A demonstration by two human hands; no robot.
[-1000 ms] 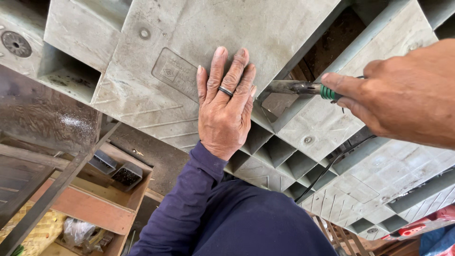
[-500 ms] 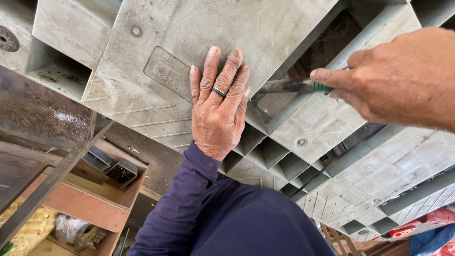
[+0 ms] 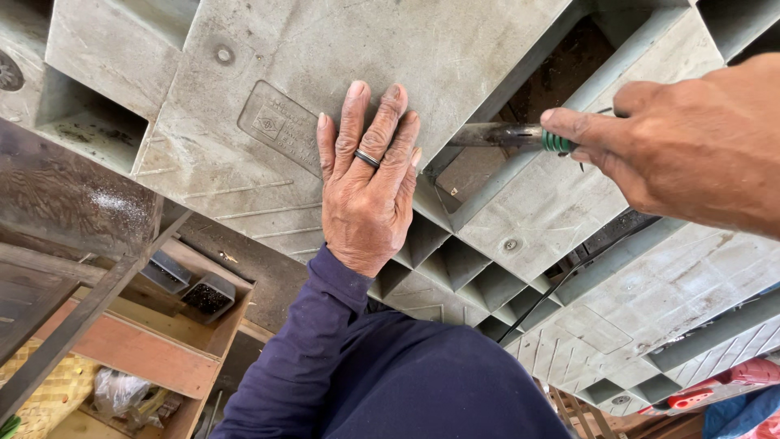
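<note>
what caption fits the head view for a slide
Left hand flat on a grey plastic pallet; right hand holds a screwdriver.

From my feed I see the left hand (image 3: pixel 367 195) with a dark band ring (image 3: pixel 366 158) on one finger, and a navy long sleeve (image 3: pixel 305 349) ending at the wrist with a snug cuff. The right hand (image 3: pixel 682 146) and its forearm are bare, with no sleeve or ring showing.

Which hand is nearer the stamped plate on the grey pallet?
Left. The left hand lies flat beside the stamped plate; the right hand is farther right, holding a screwdriver.
</note>
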